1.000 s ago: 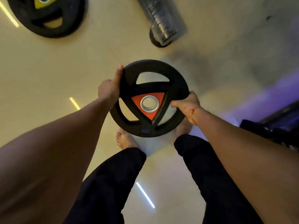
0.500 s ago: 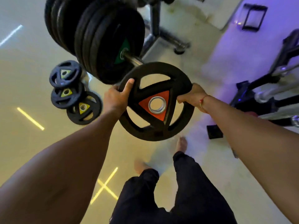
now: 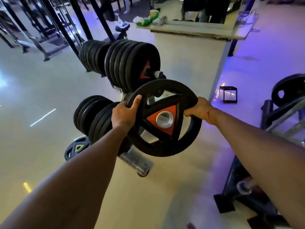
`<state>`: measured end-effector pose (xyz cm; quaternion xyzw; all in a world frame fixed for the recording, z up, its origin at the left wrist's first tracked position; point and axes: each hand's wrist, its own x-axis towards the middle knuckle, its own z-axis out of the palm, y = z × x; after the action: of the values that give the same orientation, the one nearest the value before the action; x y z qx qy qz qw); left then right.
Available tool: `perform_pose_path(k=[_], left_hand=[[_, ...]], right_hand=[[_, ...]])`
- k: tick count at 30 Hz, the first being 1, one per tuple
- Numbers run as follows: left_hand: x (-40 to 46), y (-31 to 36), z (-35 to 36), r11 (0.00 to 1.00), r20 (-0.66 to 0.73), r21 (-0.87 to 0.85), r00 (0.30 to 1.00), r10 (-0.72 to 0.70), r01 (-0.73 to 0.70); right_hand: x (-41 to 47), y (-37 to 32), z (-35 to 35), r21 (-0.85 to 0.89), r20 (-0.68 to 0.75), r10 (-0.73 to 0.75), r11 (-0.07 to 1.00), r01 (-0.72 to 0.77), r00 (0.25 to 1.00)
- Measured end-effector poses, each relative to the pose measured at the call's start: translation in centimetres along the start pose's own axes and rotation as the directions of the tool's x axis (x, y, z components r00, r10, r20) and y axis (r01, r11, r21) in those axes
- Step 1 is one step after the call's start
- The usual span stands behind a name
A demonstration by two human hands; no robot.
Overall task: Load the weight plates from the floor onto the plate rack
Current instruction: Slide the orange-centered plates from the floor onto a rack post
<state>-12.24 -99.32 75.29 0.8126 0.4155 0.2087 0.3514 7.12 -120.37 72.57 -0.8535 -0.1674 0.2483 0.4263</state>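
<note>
Both hands, left hand (image 3: pixel 124 113) and right hand (image 3: pixel 198 109), grip one round black weight plate (image 3: pixel 165 119) (orange triangle middle, no readable writing) before the loaded metal plate rack (image 3: pixel 132 66).

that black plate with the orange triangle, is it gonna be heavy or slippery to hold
Probably heavy for its size: the plate is thick and solid, and both the left hand and right hand grip it. Its rim cut-outs likely prevent slipping. Stiff; set on edge, it could roll.

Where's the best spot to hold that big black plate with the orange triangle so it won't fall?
Hold the weight plate by its rim at the cut-out openings, one hand on each side. Here the left hand and right hand grip opposite edges, fingers curled through the gaps. That probably keeps it balanced and leaves the metal centre hole free.
</note>
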Motion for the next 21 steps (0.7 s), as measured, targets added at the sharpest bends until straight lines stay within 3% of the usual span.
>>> perform_pose_path(k=[12, 21], left_hand=[[12.3, 3.5, 3.1, 0.998, -0.078, 0.054, 0.997, 0.025, -0.02], [19.3, 5.8, 5.5, 0.999, -0.222, 0.044, 0.975, 0.015, -0.005]], right_hand=[[15.2, -5.1, -2.1, -0.054, 0.0, -0.093, 0.994, 0.093, 0.996], [25.3, -10.0, -3.8, -0.097, 0.064, -0.2, 0.974, 0.206, 0.978]])
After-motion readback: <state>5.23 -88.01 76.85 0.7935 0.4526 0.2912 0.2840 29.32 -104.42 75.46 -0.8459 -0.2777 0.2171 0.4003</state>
